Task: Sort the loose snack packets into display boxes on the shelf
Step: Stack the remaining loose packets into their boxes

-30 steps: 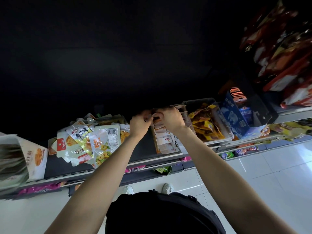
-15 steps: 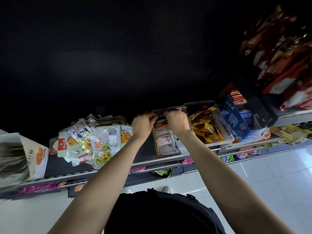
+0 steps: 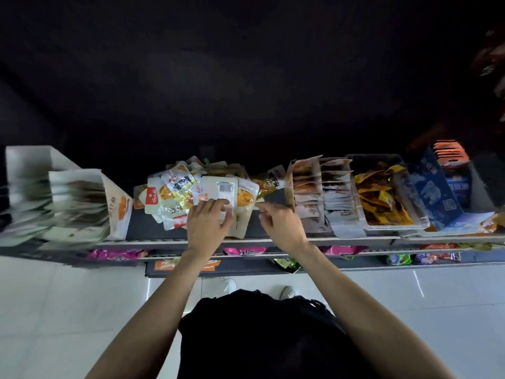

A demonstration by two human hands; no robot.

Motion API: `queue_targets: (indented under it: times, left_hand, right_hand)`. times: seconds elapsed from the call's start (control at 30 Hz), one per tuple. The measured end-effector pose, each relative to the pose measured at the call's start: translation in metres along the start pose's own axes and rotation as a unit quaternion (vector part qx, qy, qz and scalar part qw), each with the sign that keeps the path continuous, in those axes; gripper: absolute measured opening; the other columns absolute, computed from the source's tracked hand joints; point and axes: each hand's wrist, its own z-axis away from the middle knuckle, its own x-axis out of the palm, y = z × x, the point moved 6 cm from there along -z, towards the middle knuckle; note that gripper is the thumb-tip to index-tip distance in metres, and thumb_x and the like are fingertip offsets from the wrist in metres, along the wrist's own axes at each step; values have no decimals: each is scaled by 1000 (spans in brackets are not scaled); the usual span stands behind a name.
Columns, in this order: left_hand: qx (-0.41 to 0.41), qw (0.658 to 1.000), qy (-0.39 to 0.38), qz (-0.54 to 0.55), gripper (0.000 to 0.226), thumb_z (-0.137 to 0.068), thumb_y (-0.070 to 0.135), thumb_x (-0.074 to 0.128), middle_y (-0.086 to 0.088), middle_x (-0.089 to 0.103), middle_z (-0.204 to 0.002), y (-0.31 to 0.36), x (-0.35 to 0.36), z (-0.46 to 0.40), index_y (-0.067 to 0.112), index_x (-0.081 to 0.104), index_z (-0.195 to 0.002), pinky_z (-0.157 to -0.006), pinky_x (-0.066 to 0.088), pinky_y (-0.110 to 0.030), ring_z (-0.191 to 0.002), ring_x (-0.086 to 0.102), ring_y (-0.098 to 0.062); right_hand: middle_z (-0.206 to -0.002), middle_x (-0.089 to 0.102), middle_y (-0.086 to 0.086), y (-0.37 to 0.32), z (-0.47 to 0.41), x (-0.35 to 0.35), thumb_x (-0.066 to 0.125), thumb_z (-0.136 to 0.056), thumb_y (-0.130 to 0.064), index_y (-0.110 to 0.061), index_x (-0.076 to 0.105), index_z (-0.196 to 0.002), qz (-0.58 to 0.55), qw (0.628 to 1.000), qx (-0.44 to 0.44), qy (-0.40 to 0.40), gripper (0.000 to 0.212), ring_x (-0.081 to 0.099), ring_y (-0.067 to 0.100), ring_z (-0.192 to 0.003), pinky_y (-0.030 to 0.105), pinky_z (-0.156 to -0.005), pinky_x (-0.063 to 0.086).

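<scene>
A heap of loose snack packets point(image 3: 180, 187) lies on the dark shelf point(image 3: 153, 228), left of centre. My left hand point(image 3: 207, 228) rests on the heap's right side, its fingers spread over a pale packet with a barcode point(image 3: 218, 188). My right hand point(image 3: 278, 222) hovers just right of the heap with its fingers loosely curled, pinching nothing that I can make out. Right of it stands a display box point(image 3: 289, 181) filled with upright rows of pale packets.
A white display box point(image 3: 117, 209) with stacked packets stands at the far left. A tray of yellow-orange packets point(image 3: 382, 201) and a blue carton point(image 3: 431, 190) sit to the right. Lower shelves hold pink and green bags. White floor tiles lie below.
Both hands have left the display box of pale packets and moved left and toward me to the loose heap. The camera view has shifted left too.
</scene>
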Motion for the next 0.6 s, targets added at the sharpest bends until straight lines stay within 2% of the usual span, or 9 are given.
queue_targets:
  times: [0.03, 0.1, 0.2, 0.37, 0.47, 0.6]
  left_hand:
    - [-54, 997, -48, -9, 30, -88, 35, 52, -4, 67, -100, -20, 5, 11, 16, 62, -109, -84, 47, -38, -96, 62, -26]
    - [-154, 977, -143, -19, 47, -88, 40, 56, -7, 57, -122, -49, 15, 29, 18, 49, -129, -96, 43, -43, -115, 52, -29]
    - [-215, 956, -198, -4, 69, -87, 43, 59, -10, 41, -139, -69, 25, 43, 17, 28, -144, -105, 36, -41, -129, 40, -29]
    - [-265, 938, -209, 77, 80, -84, 32, 66, -14, 37, -136, -82, 34, 40, 14, 20, -146, -100, 44, -39, -125, 40, -29]
    - [-278, 932, -190, 133, 65, -83, 21, 66, -12, 50, -125, -90, 35, 33, 15, 32, -138, -90, 48, -41, -113, 52, -29]
    - [-278, 929, -177, 168, 44, -84, 19, 68, -5, 64, -108, -100, 34, 29, 16, 45, -121, -79, 51, -38, -96, 63, -23]
  right_hand:
    - [-105, 67, 9, -1, -3, 21, 53, -92, -16, -15, 59, -124, -21, 997, 38, -61, 33, 65, 25, -91, 38, -78, 55]
    - [-121, 60, 10, -3, -9, 51, 53, -93, -19, -14, 51, -133, -72, 982, 120, -125, 41, 59, 25, -107, 34, -92, 48]
    - [-136, 50, 10, -14, -19, 79, 55, -93, -20, -12, 42, -139, -137, 958, 209, -138, 48, 54, 26, -116, 36, -96, 46]
    - [-141, 38, 16, -36, -29, 105, 59, -91, -17, -12, 29, -142, -151, 944, 277, -97, 59, 50, 33, -120, 37, -95, 43]
    - [-139, 34, 15, -41, -30, 113, 62, -89, -18, -16, 30, -142, -145, 942, 292, -79, 62, 51, 34, -114, 39, -93, 45]
    - [-142, 30, 11, -40, -29, 118, 56, -92, -23, -22, 36, -143, -104, 949, 280, -98, 55, 53, 29, -112, 30, -87, 44]
